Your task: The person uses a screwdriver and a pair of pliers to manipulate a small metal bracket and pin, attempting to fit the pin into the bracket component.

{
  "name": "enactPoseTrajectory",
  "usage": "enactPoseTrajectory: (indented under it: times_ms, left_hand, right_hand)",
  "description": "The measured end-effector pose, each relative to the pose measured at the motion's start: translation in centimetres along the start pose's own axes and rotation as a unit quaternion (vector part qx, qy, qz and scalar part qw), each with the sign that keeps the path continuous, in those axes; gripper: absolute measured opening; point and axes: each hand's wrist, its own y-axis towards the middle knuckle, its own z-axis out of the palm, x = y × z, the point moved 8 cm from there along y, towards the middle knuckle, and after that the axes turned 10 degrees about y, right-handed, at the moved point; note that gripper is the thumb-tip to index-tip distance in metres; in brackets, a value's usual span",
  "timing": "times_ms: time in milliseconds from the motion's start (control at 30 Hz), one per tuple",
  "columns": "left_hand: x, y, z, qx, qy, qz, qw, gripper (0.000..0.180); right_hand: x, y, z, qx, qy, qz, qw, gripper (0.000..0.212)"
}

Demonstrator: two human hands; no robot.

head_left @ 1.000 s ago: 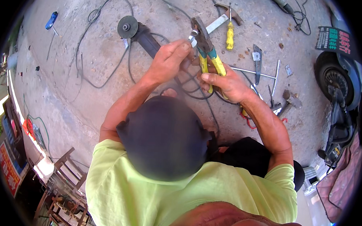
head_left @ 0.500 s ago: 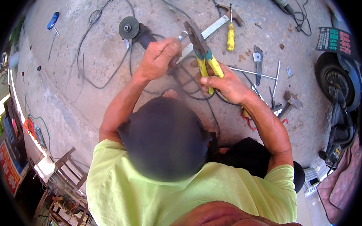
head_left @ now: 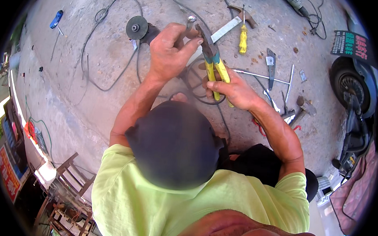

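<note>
Far left on concrete floor (head_left: 61,92), blue-handled tool (head_left: 56,19); next, angle grinder (head_left: 135,28), partly behind left hand (head_left: 168,52), curled fingers pinching small shiny metal piece (head_left: 191,19); yellow-handled pliers (head_left: 216,60) just beside, above floor, right hand (head_left: 238,91) fingers wrapped round handles; yellow screwdriver (head_left: 243,39) lying beyond.

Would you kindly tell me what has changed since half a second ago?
The left hand moved right and up, toward the head of the yellow-handled pliers, carrying the small metal piece. The right hand still holds the pliers; the angle grinder and yellow screwdriver stayed put.
</note>
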Motion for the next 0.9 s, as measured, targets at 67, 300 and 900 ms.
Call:
enactPoseTrajectory:
  times_ms: [67,300,900]
  left_hand:
    - [-0.53,0.01,-0.11,-0.005,0.026,0.01,1.0,0.028]
    - [-0.56,-0.12,-0.29,-0.01,0.054,0.012,0.998,0.024]
    - [-1.05,-0.32,-0.89,-0.047,0.075,0.058,0.994,0.018]
  right_hand:
    - [0.21,-0.04,-0.19,-0.003,-0.028,-0.015,1.0,0.056]
    - [0.17,0.06,-0.28,0.006,-0.05,-0.027,0.998,0.051]
    - [-0.37,0.54,-0.56,-0.01,-0.072,-0.021,0.997,0.069]
